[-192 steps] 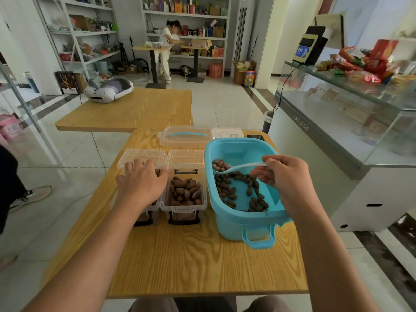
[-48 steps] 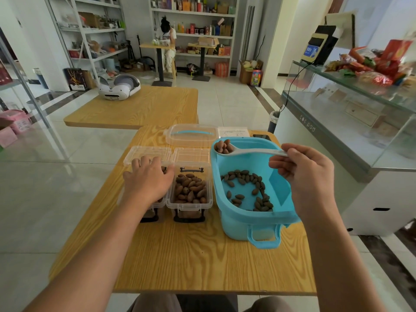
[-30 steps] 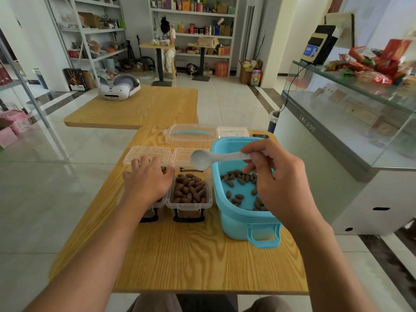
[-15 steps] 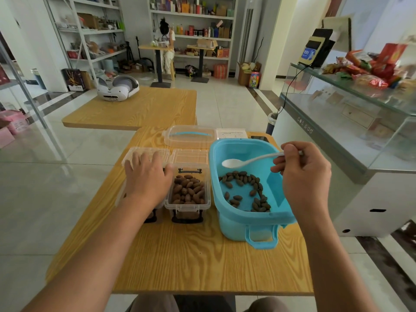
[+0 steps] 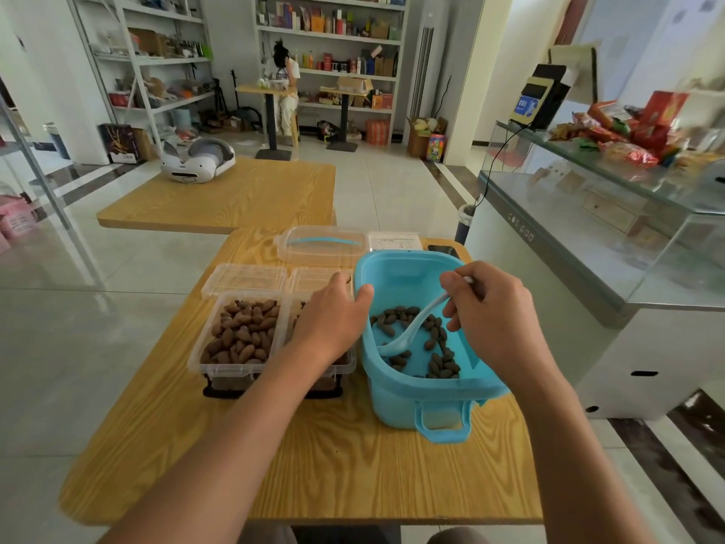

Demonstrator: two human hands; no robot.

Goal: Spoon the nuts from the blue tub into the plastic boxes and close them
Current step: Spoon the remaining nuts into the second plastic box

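The blue tub [image 5: 412, 261] stands at the right of the wooden table [image 5: 314, 457] with brown nuts [image 5: 436, 341] on its floor. My right hand [image 5: 486, 320] grips a white spoon [image 5: 416, 327], whose bowl is down among those nuts. Two clear plastic boxes stand left of the tub, their hinged lids open behind them. The left box [image 5: 241, 335] is full of nuts. My left hand [image 5: 331, 320] rests on the right box [image 5: 340, 369] and hides most of it, with the thumb by the tub's rim.
A clear lid with a blue handle [image 5: 321, 245], a paper card [image 5: 394, 241] and a dark phone [image 5: 443, 251] lie behind the tub. A glass counter [image 5: 588, 245] runs along the right. A second table [image 5: 243, 198] carries a white headset [image 5: 196, 162].
My left hand has moved from the left box to the right box, uncovering the left box's nuts. The spoon has dropped from above the tub down into its nuts.
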